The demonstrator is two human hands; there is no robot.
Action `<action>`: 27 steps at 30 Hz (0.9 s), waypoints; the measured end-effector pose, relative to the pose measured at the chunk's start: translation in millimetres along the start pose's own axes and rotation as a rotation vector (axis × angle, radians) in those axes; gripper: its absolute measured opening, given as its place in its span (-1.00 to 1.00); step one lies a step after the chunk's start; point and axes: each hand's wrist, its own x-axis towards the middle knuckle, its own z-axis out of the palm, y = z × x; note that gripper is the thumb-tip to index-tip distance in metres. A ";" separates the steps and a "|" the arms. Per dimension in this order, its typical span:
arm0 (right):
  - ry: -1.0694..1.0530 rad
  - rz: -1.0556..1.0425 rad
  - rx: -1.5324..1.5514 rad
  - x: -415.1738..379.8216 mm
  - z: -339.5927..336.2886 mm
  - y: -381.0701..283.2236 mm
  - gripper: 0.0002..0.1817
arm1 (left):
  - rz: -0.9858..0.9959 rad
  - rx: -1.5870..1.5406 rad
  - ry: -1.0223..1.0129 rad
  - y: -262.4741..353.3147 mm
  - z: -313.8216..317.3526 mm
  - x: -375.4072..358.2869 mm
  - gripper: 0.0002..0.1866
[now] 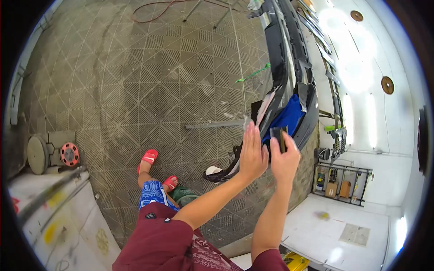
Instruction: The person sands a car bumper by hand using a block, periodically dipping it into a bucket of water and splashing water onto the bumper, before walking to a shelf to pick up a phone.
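Observation:
My left hand (253, 156) is held out with its fingers straight and side by side, right at the near part of a black car bumper (279, 58). Just to its right, my right hand (285, 157) is closed around a small dark block (277, 133) with a yellowish edge; its exact kind I cannot tell. A blue cloth (289, 115) lies on the bumper beyond my hands. The bumper curves away toward the top of the view, with torn-looking pale strips along it.
A grey metal bar (214, 124) of a stand reaches out left of the bumper over the tiled floor (135, 81). A green strap (254, 72) hangs beside it. A red hose (149, 21) lies far off. Boxes sit on a rack (343, 184) at right, and a dark green container (183, 196) stands by my feet.

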 end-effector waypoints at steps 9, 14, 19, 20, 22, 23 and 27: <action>-0.097 0.198 0.099 -149.6 16.4 111.3 -0.56 | -0.116 0.097 -0.247 -42.5 -48.5 -189.5 -0.08; -0.212 0.221 0.028 -205.7 14.2 136.3 -0.61 | -0.246 0.203 -0.362 -71.1 -62.0 -261.6 -0.06; -0.357 0.146 0.023 -248.0 11.0 144.0 -0.58 | -0.189 0.271 -0.335 -68.8 -68.3 -253.9 -0.11; -0.365 0.156 0.035 -255.3 10.3 143.4 -0.59 | -0.177 0.275 -0.342 -67.6 -66.3 -246.9 -0.11; -0.364 0.186 0.057 -266.6 9.2 140.3 -0.60 | -0.211 0.271 -0.255 -66.5 -61.7 -227.6 -0.10; -0.374 0.215 0.070 -271.8 8.3 139.0 -0.60 | -0.193 0.274 -0.268 -66.8 -62.8 -215.5 -0.10; -0.333 0.268 0.107 -284.5 -1.8 131.6 -0.60 | -0.098 0.422 -0.182 -83.4 -69.9 -154.5 0.28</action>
